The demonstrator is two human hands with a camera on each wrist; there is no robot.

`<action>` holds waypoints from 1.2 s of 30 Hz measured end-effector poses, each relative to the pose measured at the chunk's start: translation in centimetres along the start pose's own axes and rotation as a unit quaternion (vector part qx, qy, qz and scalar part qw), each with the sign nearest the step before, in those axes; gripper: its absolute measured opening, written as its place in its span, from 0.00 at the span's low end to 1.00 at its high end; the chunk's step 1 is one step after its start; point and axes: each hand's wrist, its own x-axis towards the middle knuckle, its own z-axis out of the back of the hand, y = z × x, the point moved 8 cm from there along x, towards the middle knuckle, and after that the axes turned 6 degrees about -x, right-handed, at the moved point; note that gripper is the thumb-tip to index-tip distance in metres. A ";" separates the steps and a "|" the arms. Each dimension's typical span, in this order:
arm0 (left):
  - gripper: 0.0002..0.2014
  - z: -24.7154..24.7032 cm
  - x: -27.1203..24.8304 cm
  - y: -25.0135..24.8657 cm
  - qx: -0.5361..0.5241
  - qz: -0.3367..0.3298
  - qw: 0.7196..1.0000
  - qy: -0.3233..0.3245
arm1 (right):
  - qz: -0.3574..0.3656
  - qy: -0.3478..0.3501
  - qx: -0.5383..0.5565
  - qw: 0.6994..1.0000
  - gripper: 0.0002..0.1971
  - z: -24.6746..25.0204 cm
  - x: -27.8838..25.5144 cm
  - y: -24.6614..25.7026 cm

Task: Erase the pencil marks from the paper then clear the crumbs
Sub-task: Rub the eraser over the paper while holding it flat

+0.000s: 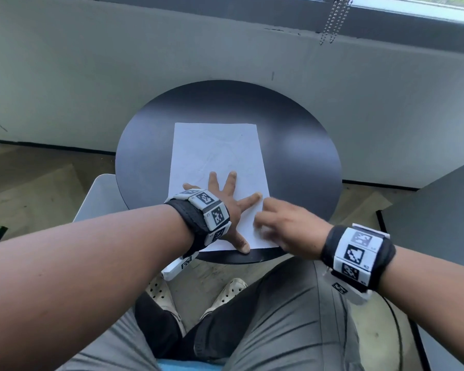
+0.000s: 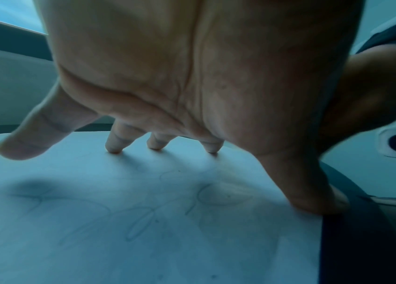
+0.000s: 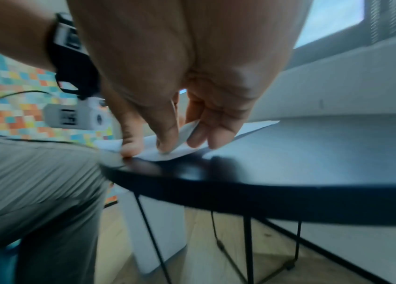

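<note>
1. The paper (image 1: 217, 167) lies flat on the round dark table (image 1: 300, 156), its near edge close to the table's near rim. Faint pencil marks (image 2: 141, 226) still loop across the sheet, so by my reading the erasing is not finished.

2. The left hand (image 1: 225, 207) is spread wide, fingertips (image 2: 114, 149) and thumb pressed on the near half of the sheet, holding nothing. Keep it so: a broad, flat press stops the sheet from creeping or buckling under rubbing.

3. The right hand (image 1: 284, 223) is at the near right corner of the sheet, blurred, with the fingers bent downward. In the right wrist view a white strip shows between the fingers (image 3: 167, 134) and thumb. I cannot tell whether it is an eraser, the lifted paper edge, or something else.

4. If an eraser is in that hand, rub in short strokes away from the pinning hand, never toward it, so the sheet stays taut and does not crease.

5. No crumbs can be made out. When clearing, sweep lightly toward one edge; a heavy palm could smear graphite.

6. A pale bin (image 1: 99, 199) stands by the table's near left side, likely the place for crumbs.
</note>
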 end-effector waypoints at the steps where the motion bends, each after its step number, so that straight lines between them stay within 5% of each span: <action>1: 0.63 0.0 0.0 -0.1 -0.001 0.001 1.000 0.003 | 0.034 0.031 -0.003 0.999 0.07 -0.6 -0.5 0.9; 3: 0.63 0.0 0.1 -0.1 -0.004 0.000 1.000 0.002 | 0.041 0.041 -0.014 0.998 0.06 -0.3 -0.3 0.8; 7: 0.63 -0.1 0.2 0.2 -0.004 -0.008 1.000 -0.011 | -0.076 -0.043 -0.017 0.996 0.08 1.5 0.9 -1.9; 12: 0.63 -0.2 0.3 0.0 -0.008 -0.005 1.000 -0.005 | 0.061 0.043 -0.036 0.997 0.08 -0.7 -0.1 0.9; 16: 0.63 -0.2 0.2 0.3 -0.013 -0.008 1.000 -0.010 | -0.109 -0.050 -0.034 0.992 0.09 1.6 1.2 -2.9; 21: 0.63 -0.2 0.3 0.2 -0.009 -0.010 1.000 -0.007 | 0.029 0.039 -0.036 0.998 0.05 -1.1 0.0 2.5; 26: 0.63 -0.2 -0.1 0.8 0.002 -0.022 0.999 -0.045 | -0.126 -0.009 -0.025 0.992 0.11 1.1 1.2 -2.7; 32: 0.59 -1.0 -0.9 3.1 0.026 -0.084 0.994 -0.060 | -0.194 0.017 -0.032 0.980 0.10 0.4 0.9 -3.4; 36: 0.60 -1.3 -0.8 3.3 0.022 -0.082 0.995 -0.053 | -0.115 0.007 -0.054 0.992 0.07 -0.9 0.8 1.4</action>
